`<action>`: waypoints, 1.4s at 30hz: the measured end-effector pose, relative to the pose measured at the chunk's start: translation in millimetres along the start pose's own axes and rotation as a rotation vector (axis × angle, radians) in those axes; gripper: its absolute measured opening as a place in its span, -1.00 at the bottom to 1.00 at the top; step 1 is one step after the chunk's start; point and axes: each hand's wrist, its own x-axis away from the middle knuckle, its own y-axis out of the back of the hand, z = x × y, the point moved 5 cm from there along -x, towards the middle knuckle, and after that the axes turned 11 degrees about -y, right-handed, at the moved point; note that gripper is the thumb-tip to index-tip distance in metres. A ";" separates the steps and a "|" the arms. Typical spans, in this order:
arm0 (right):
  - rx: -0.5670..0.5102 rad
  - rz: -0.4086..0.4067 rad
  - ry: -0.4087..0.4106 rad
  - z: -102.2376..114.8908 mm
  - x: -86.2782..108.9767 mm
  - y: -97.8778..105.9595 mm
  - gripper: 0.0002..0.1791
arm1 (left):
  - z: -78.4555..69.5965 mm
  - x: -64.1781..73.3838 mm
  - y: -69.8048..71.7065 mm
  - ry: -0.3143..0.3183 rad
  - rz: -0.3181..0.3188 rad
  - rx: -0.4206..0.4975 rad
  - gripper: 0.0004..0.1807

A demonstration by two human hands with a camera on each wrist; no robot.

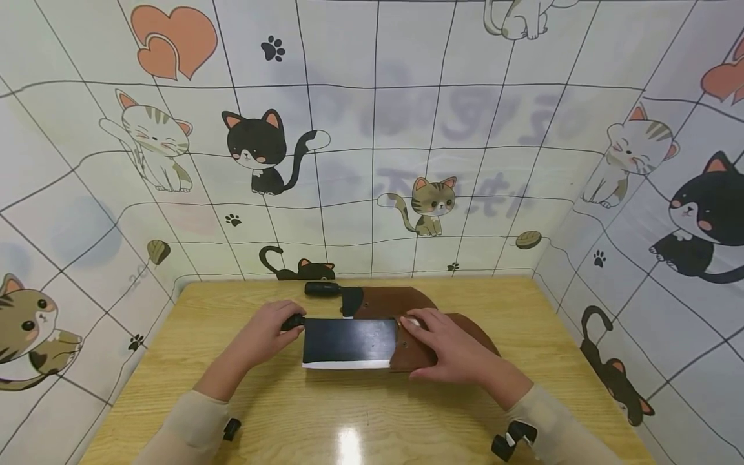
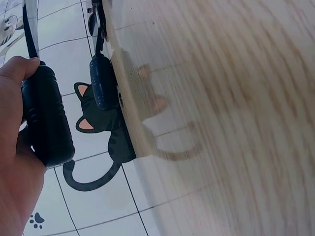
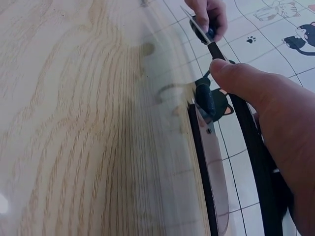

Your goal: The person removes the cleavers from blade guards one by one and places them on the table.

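Observation:
A cleaver with a broad dark blade (image 1: 350, 339) and a bright lower edge is held level over the table. My left hand (image 1: 268, 336) grips its black handle (image 2: 47, 115), fingers wrapped round it. The blade's far end is inside a brown sheath (image 1: 407, 354), with much of the blade still showing outside. My right hand (image 1: 456, 349) holds that sheath between thumb and fingers; in the right wrist view its dark edge (image 3: 251, 147) runs under the thumb. The hand covers part of the sheath.
Behind lies a second knife, its black handle (image 1: 322, 289) to the left and its blade in another brown sheath (image 1: 395, 298). The wooden table (image 1: 279, 413) meets a cat-printed cloth wall (image 1: 349, 213) at the back and sides.

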 end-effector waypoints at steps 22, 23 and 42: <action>0.003 0.023 -0.057 -29.7 12.8 5.7 0.25 | 16.0 18.8 8.1 0.091 0.047 0.030 -0.67; 0.002 0.026 -0.062 -31.3 13.5 5.7 0.24 | 16.4 19.8 8.6 0.091 0.046 0.027 -0.67; -0.038 0.109 -0.145 -54.7 28.7 5.1 0.23 | 31.9 37.7 9.7 0.132 0.117 0.042 -0.70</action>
